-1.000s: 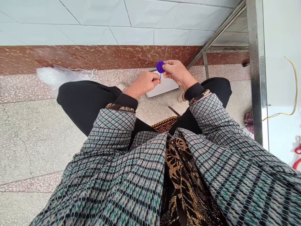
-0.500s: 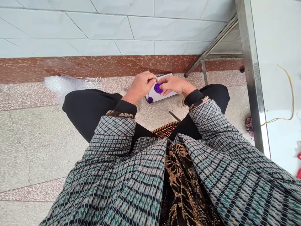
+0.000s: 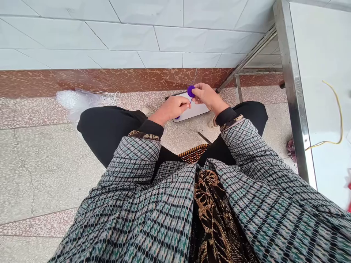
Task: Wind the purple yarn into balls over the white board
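My right hand (image 3: 206, 96) pinches a flat round coil of purple yarn (image 3: 191, 91) by its right edge, thumb and fingers closed. From the coil a short purple strand (image 3: 191, 100) runs down to my left hand (image 3: 173, 107), whose thumb and forefinger are pressed together on it. Both hands are over a white board (image 3: 196, 111) with a dark edge, on the floor between my feet. A small purple ball (image 3: 177, 117) shows partly below my left hand, which hides the rest of it.
Clear plastic with white strings (image 3: 79, 100) lies by the wall at left. A woven basket (image 3: 194, 153) sits between my legs, a dark stick (image 3: 203, 137) beside it. At right stands a metal-framed table (image 3: 297, 87) with a yellow cord (image 3: 340, 117) on it.
My right hand has raised the purple coil up and slightly right. My left hand has moved lower and right, now below the coil, covering more of the small ball.
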`<action>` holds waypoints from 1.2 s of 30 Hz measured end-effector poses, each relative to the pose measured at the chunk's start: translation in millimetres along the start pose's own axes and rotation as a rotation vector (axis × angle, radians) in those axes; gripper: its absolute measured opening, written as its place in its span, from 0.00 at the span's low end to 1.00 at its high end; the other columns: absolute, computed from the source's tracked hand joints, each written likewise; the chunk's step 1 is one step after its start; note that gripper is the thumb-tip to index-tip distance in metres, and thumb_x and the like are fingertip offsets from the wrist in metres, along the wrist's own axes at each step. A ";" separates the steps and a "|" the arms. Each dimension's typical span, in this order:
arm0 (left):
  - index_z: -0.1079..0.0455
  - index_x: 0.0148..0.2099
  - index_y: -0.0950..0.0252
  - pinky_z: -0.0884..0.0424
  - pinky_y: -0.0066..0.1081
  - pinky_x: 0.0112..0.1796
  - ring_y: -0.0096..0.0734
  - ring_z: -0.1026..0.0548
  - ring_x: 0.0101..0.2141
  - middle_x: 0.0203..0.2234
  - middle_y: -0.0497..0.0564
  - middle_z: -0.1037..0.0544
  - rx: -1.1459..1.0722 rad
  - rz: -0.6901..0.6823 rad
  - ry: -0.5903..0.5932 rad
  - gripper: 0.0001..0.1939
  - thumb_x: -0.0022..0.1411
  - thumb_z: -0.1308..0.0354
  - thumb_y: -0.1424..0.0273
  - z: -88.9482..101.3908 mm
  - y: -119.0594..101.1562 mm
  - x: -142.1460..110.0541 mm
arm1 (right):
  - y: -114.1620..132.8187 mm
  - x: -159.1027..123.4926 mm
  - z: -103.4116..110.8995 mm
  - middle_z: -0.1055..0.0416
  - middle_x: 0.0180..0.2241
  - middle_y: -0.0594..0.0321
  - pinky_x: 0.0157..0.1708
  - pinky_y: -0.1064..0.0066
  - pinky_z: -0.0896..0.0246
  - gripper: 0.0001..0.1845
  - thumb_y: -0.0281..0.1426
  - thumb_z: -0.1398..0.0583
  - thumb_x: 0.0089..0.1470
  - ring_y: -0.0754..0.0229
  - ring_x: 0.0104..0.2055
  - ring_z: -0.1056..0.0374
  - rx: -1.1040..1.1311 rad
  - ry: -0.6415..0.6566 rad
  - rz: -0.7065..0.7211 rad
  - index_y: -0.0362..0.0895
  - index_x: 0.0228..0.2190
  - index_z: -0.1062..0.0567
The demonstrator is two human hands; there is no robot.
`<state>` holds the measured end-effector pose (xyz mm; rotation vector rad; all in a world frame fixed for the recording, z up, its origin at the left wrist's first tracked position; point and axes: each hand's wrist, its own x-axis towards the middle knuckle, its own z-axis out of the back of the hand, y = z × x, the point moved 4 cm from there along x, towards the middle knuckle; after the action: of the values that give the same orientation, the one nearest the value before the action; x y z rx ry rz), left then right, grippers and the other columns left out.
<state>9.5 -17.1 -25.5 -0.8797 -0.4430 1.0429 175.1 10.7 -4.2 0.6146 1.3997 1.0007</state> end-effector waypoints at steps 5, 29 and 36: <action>0.20 0.37 0.63 0.25 0.38 0.50 0.39 0.21 0.41 0.37 0.52 0.15 0.055 0.007 -0.191 0.09 0.67 0.42 0.74 23.9 3.5 0.0 | -5.3 -9.1 -8.4 0.28 0.24 0.70 0.23 0.80 0.34 0.14 0.16 0.31 0.61 0.66 0.24 0.32 -0.226 0.320 -0.075 0.45 0.36 0.27; 0.22 0.37 0.61 0.25 0.40 0.49 0.40 0.22 0.41 0.35 0.53 0.18 0.067 -0.063 -0.146 0.07 0.68 0.41 0.71 24.4 1.3 -2.3 | -4.3 -8.0 -8.5 0.32 0.24 0.72 0.22 0.80 0.38 0.22 0.13 0.29 0.55 0.67 0.23 0.35 -0.216 0.248 -0.012 0.47 0.33 0.32; 0.21 0.40 0.60 0.25 0.38 0.44 0.40 0.23 0.38 0.29 0.51 0.20 -0.038 0.052 -0.208 0.08 0.70 0.42 0.70 26.9 10.3 2.4 | 20.6 -22.7 -7.6 0.27 0.30 0.70 0.31 0.79 0.27 0.14 0.25 0.29 0.67 0.67 0.27 0.29 0.218 0.262 0.018 0.46 0.40 0.29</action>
<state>-13.7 -1.6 -18.0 -0.8231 -0.6182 1.1823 166.0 -0.2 23.9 0.6744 1.7533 0.9748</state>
